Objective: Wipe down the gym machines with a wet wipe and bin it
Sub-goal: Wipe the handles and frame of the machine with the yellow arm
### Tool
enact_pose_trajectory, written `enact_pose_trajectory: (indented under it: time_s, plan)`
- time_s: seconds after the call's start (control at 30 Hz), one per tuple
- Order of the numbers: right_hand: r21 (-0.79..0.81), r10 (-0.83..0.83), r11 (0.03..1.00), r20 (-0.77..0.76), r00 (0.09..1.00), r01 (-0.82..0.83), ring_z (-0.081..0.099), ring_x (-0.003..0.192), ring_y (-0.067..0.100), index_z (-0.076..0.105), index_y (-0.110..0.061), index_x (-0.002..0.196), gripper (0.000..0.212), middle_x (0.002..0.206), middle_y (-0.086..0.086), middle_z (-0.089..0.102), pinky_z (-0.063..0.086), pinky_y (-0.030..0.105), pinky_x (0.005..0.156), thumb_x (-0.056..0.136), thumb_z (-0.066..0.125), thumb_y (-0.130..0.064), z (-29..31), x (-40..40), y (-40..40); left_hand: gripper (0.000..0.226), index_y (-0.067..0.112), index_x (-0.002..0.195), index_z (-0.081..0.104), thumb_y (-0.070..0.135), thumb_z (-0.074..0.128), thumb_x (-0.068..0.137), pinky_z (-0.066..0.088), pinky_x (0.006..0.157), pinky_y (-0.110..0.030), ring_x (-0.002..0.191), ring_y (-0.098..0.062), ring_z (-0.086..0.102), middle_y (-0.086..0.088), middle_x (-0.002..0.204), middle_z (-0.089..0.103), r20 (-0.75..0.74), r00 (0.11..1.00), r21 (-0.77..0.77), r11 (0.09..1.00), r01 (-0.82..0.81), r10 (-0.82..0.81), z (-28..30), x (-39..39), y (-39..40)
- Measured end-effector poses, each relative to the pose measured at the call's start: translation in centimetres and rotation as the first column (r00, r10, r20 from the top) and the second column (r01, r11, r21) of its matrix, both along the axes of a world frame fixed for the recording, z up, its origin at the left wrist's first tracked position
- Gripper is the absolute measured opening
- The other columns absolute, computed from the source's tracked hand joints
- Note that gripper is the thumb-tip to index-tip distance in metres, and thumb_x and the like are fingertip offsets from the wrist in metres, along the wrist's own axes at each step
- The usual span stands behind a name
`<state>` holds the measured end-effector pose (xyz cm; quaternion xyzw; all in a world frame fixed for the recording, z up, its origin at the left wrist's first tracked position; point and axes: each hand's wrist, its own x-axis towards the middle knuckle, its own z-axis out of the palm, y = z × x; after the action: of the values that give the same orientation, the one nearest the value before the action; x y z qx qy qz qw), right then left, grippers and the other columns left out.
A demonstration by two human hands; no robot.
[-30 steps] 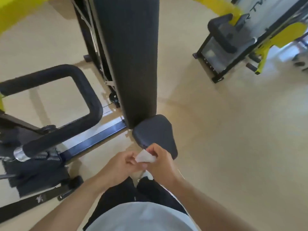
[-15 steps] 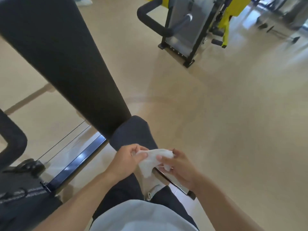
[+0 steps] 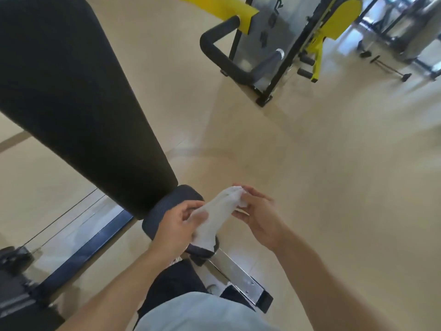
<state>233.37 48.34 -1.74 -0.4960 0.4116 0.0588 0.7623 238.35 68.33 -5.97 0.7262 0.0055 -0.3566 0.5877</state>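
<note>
Person, head-camera view: pale grey-blue shirt (image 3: 202, 314); black trousers (image 3: 174, 285); white shoe (image 3: 211, 286) partly visible; both forearms bare, no sleeves, no wristwear.

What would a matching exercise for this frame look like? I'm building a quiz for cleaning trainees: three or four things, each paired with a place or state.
Things:
1. wet wipe
2. seat pad
3. back pad
4. yellow machine

Places or states:
A. stands across the floor, top right
B. stretched between the left hand and right hand
C. long, dark, slanting up to the left
D. small, dark, partly hidden by the hands

Pairs: 1-B, 2-D, 3-C, 4-A
</note>
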Motion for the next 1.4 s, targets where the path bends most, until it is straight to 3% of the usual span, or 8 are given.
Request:
enact_pose_trajectory:
  time_s: [0.2,0.43,0.67,0.8,0.97,1.07,1.17,1.4]
  plan:
    - [-0.220,0.112,0.971,0.073,0.991,-0.093,0.071,0.088,0.021,0.070,-0.007,0.105,0.012,0.096,0.005,0.075,0.058,0.033,0.081,0.098,0.062,-0.013,2.9,7.2,1.1,0.015,0.012,0.099,0.075,0.025,0.067,0.095,0.041,0.059,-0.004,0.062,0.010,0.059,0.002,0.083,0.073,0.025,0.997,-0.052,0.996,-0.070,0.072,1.8,5.6,-0.6]
    - [-0.155,0.064,0.987,0.207,0.976,-0.032,0.071,0.092,0.022,0.065,-0.006,0.097,0.016,0.096,0.008,0.072,0.056,0.031,0.082,0.100,0.061,-0.021,5.2,11.0,2.6,0.016,0.021,0.095,0.075,0.029,0.062,0.099,0.046,0.069,-0.009,0.080,-0.006,0.065,-0.002,0.092,0.077,0.063,0.995,-0.107,0.992,-0.066,0.073,4.3,10.0,-0.5]
    - [-0.282,-0.136,0.935,0.280,0.950,0.217,0.069,0.087,0.025,0.061,-0.008,0.094,0.013,0.094,0.011,0.067,0.058,0.033,0.077,0.100,0.060,-0.019,6.9,12.8,-0.9,0.013,0.021,0.097,0.074,0.028,0.064,0.097,0.046,0.062,-0.004,0.071,0.010,0.064,0.015,0.080,0.074,0.076,0.996,-0.130,0.991,-0.037,0.047,5.8,13.6,-3.2]
    - [-0.425,-0.053,0.887,0.297,0.953,0.182,0.067,0.079,0.021,0.064,-0.011,0.094,0.013,0.083,0.001,0.069,0.057,0.032,0.068,0.099,0.061,-0.022,7.8,15.5,-4.5,0.009,0.021,0.097,0.075,0.026,0.068,0.095,0.045,0.059,-0.005,0.079,-0.003,0.066,0.009,0.084,0.073,0.069,0.989,-0.133,0.984,-0.121,0.131,6.4,15.6,-5.4]
    - [-0.628,0.252,0.778,0.297,0.921,-0.011,0.070,0.087,0.013,0.073,-0.021,0.092,0.007,0.091,0.001,0.072,0.058,0.031,0.081,0.095,0.067,-0.018,9.0,21.4,-9.7,0.010,0.020,0.098,0.074,0.025,0.066,0.096,0.046,0.063,-0.006,0.064,0.005,0.061,0.006,0.082,0.073,0.159,0.951,-0.096,0.963,-0.251,0.263,7.7,18.9,-8.0]
    - [-0.692,0.398,0.713,0.263,0.879,-0.115,0.071,0.088,0.014,0.075,-0.031,0.091,0.019,0.095,0.000,0.073,0.060,0.039,0.085,0.096,0.065,-0.016,9.3,26.1,-13.3,0.009,0.025,0.096,0.074,0.030,0.067,0.095,0.049,0.070,-0.015,0.067,-0.001,0.062,0.007,0.080,0.073,0.213,0.914,-0.076,0.938,-0.338,0.346,8.8,22.2,-9.4]
    - [-0.809,0.435,0.579,0.207,0.876,-0.097,0.067,0.082,0.014,0.075,-0.043,0.087,0.021,0.092,-0.006,0.072,0.060,0.038,0.083,0.094,0.068,-0.025,9.6,31.2,-16.0,0.009,0.025,0.095,0.077,0.030,0.070,0.092,0.049,0.070,-0.011,0.074,-0.003,0.066,0.005,0.085,0.076,0.247,0.884,-0.028,0.915,-0.403,0.397,10.2,25.5,-12.0]
    - [-0.613,0.442,0.781,0.408,0.799,-0.118,0.073,0.088,0.018,0.069,-0.006,0.108,0.017,0.094,0.005,0.074,0.060,0.031,0.083,0.103,0.054,-0.013,12.5,42.3,-20.6,0.007,0.024,0.085,0.077,0.020,0.074,0.090,0.056,0.067,-0.016,0.065,-0.004,0.068,0.007,0.080,0.078,0.301,0.834,-0.010,0.876,-0.483,0.463,13.5,31.6,-20.4]
